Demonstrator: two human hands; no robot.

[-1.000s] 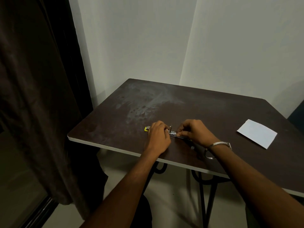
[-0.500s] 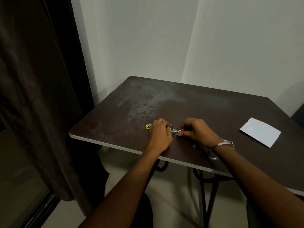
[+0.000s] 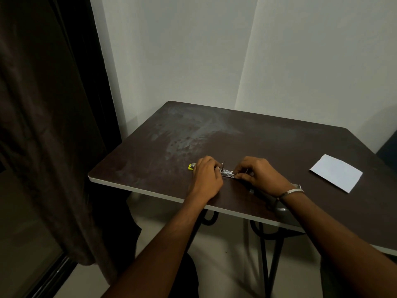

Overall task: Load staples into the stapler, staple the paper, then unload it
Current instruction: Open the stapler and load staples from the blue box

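A small stapler (image 3: 227,173) lies opened flat on the dark table (image 3: 279,143), its metal channel showing between my hands and its yellow end (image 3: 191,167) sticking out to the left. My left hand (image 3: 207,177) covers and holds the stapler's left part. My right hand (image 3: 258,175) pinches at the right end of the metal channel; whether it holds staples is too small to tell. A white sheet of paper (image 3: 336,172) lies flat at the right of the table, apart from both hands.
A dark curtain (image 3: 47,125) hangs at the left beside the table's left edge. White walls meet in a corner behind the table. The table's near edge (image 3: 150,191) runs just under my wrists, with black metal legs (image 3: 266,254) below.
Both hands stay on the stapler at the same spot. The fingers of my right hand have shifted slightly on the metal channel.
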